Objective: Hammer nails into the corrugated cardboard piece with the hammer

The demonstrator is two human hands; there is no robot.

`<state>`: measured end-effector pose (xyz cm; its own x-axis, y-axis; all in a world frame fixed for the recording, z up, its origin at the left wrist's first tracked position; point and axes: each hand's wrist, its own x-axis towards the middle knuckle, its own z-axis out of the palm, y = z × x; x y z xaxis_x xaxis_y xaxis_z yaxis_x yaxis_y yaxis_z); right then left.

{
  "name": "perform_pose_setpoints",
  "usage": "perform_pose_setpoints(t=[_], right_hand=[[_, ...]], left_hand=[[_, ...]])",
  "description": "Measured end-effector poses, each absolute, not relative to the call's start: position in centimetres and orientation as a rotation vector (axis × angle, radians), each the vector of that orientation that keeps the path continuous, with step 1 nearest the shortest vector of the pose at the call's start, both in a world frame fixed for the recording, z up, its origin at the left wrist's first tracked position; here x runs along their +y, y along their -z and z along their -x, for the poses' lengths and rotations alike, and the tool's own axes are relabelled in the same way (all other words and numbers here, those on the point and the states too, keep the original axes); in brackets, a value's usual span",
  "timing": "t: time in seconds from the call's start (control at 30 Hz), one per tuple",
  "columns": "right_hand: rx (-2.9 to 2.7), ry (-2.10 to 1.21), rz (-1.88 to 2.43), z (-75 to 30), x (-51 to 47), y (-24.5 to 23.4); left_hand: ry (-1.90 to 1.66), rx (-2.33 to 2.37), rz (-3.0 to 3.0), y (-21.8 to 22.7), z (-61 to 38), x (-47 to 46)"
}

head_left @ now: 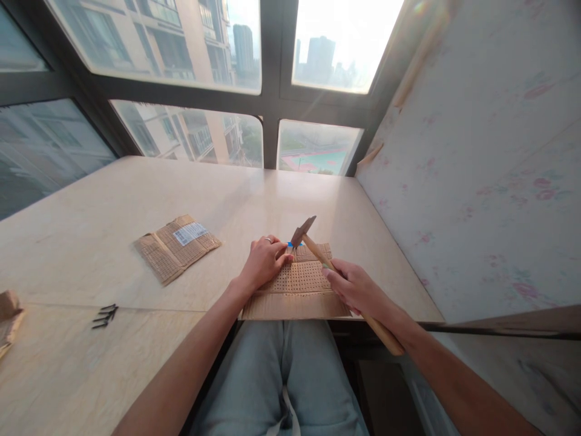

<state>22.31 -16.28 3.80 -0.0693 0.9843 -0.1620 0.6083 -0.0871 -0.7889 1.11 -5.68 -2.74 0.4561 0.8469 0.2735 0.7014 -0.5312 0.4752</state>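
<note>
My right hand (353,284) is wrapped round the wooden handle of a hammer (384,336). Its metal head (303,231) is low over the far part of a piece of corrugated cardboard (299,306), close to my left fingertips. My left hand (265,261), with a ring on one finger, rests on the cardboard's left side. Its thumb and finger are pinched together under the hammer head; whatever is between them is too small to make out. Rows of small holes mark the middle of the cardboard. A bit of blue (295,244) shows at its far edge.
Left of my hands lies a flattened cardboard piece (158,248) with a white label. Several dark screws or nails (105,316) lie further left, and another cardboard piece (9,321) sits at the left edge. Windows stand behind the table; a papered wall (490,181) bounds the right.
</note>
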Motion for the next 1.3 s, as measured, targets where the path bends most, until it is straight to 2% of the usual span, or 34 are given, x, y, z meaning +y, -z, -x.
perform_pose_setpoints(t=[0.23, 0.53, 0.8, 1.07, 1.3], right_hand=[[-1.505, -1.038, 1.665, -22.7, -17.0, -4.8], [-1.725, -1.01, 1.772, -22.1, -16.2, -3.6], [-1.48, -1.134, 1.666, -22.2, -16.5, -3.7], [-1.427, -1.391, 1.644, -22.2, -15.8, -3.7], [-1.335, -1.371, 1.575, -22.1, -16.4, -3.3]], left_hand=[[-0.695, 1.331, -2.413, 2.5, -1.2, -5.9], [-0.676, 1.332, -2.443, 2.4, -1.2, -5.9], [-0.693, 1.339, -2.419, 2.6, -1.2, -5.9], [-0.69, 1.339, -2.435, 2.5, -1.2, -5.9], [-0.68, 1.364, -2.436, 2.4, -1.3, -6.2]])
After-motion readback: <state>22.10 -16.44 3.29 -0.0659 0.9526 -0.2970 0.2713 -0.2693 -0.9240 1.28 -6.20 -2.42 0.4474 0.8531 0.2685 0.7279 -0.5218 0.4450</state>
